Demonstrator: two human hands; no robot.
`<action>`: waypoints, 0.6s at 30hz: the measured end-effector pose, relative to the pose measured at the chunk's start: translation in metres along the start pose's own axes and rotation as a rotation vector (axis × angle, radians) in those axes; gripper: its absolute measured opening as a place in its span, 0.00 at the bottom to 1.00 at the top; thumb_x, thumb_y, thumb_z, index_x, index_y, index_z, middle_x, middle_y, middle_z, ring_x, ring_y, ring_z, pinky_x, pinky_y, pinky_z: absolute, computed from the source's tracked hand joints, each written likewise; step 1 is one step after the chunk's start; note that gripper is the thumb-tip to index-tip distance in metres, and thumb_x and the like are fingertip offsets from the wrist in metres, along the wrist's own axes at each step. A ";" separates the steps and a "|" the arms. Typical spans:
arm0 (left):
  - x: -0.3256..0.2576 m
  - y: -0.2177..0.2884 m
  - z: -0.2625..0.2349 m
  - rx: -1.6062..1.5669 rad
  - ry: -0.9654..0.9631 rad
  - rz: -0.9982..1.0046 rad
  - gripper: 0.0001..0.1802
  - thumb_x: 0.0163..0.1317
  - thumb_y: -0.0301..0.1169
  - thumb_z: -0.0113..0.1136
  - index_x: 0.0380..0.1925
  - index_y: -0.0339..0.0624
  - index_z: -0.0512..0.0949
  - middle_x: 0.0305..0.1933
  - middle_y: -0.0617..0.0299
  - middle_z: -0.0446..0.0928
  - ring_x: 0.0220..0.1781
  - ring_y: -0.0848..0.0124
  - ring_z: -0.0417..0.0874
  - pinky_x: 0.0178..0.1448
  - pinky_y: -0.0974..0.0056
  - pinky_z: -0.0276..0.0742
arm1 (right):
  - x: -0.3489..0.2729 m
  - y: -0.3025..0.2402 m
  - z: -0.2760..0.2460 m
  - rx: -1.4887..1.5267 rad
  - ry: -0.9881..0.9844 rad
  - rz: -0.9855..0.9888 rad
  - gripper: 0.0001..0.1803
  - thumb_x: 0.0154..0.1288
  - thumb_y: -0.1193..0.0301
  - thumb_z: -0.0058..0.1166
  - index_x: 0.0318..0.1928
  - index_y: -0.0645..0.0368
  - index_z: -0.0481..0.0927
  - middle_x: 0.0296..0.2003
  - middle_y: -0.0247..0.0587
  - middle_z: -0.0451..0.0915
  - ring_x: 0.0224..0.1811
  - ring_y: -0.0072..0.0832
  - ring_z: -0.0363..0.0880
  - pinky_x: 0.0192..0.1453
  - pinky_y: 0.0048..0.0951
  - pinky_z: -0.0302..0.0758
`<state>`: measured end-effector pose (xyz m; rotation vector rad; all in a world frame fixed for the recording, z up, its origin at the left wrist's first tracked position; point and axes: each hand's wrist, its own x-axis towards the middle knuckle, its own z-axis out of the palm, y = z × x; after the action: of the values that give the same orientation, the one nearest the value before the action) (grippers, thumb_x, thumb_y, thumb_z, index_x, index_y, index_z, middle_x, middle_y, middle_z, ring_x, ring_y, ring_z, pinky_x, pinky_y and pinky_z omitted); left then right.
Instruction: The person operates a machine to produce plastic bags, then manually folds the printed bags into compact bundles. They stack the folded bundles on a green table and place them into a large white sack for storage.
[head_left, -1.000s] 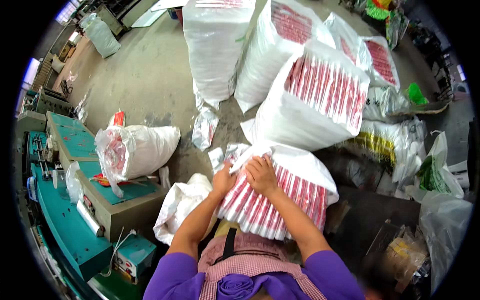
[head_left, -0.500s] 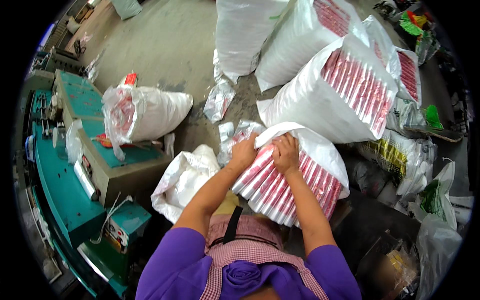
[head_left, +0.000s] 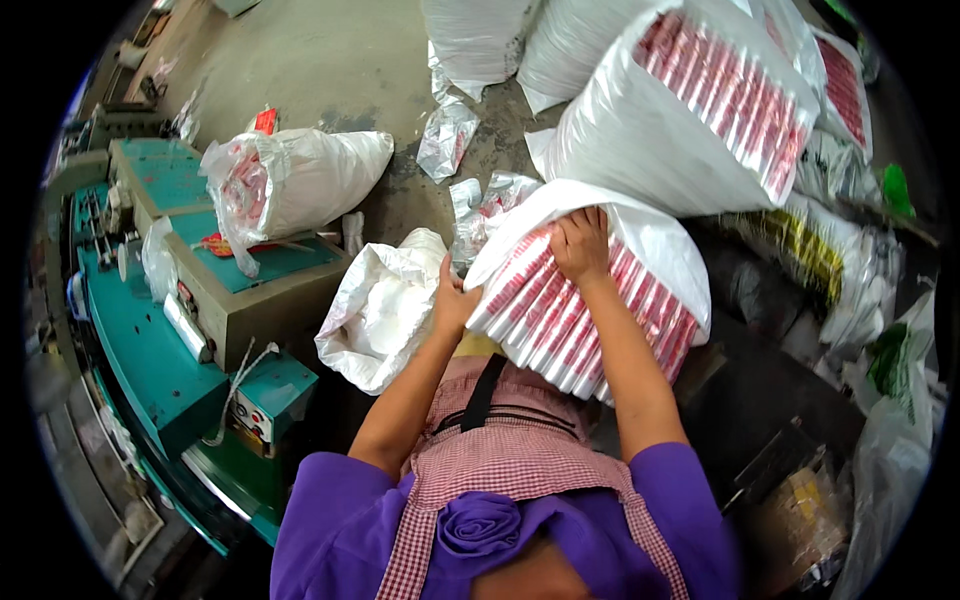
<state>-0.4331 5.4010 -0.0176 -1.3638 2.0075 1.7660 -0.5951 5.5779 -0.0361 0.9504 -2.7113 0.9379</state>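
A white woven sack [head_left: 655, 225] stands open in front of me. Rows of stacked red-and-silver plastic packets [head_left: 590, 325] fill its mouth. My right hand [head_left: 582, 248] lies on top of the packets near the sack's far rim, its fingers stretched out and close together. At the sack's left edge is my left hand [head_left: 455, 302], thumb and fingers apart, the thumb touching the edge. Nothing shows in its grasp. Just left of that hand, a crumpled white sack [head_left: 385, 310] sags with its mouth open.
Behind stands a larger white sack [head_left: 620, 130] of similar packets, with more sacks beyond. A green machine [head_left: 150, 370] runs along the left, and a tied-looking white bag [head_left: 320, 170] lies on it. Crumpled clear plastic [head_left: 447, 140] litters the floor. Plastic bundles [head_left: 800, 250] lie at right.
My left hand has let go of the sack's rim and moved down to its left edge. The right hand remains on the packets. The whole view has shifted, with things appearing higher.
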 end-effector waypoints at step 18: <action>-0.040 -0.002 -0.009 0.060 -0.197 -0.311 0.41 0.60 0.24 0.51 0.70 0.45 0.41 0.29 0.55 0.75 0.17 0.70 0.73 0.18 0.70 0.69 | -0.048 -0.056 -0.002 0.032 -0.391 0.146 0.37 0.57 0.43 0.50 0.61 0.54 0.68 0.69 0.52 0.48 0.72 0.53 0.38 0.72 0.63 0.30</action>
<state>-0.4042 5.4148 0.0087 -1.3393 1.6327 1.6174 -0.5241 5.5700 -0.0203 1.0507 -3.1365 0.9034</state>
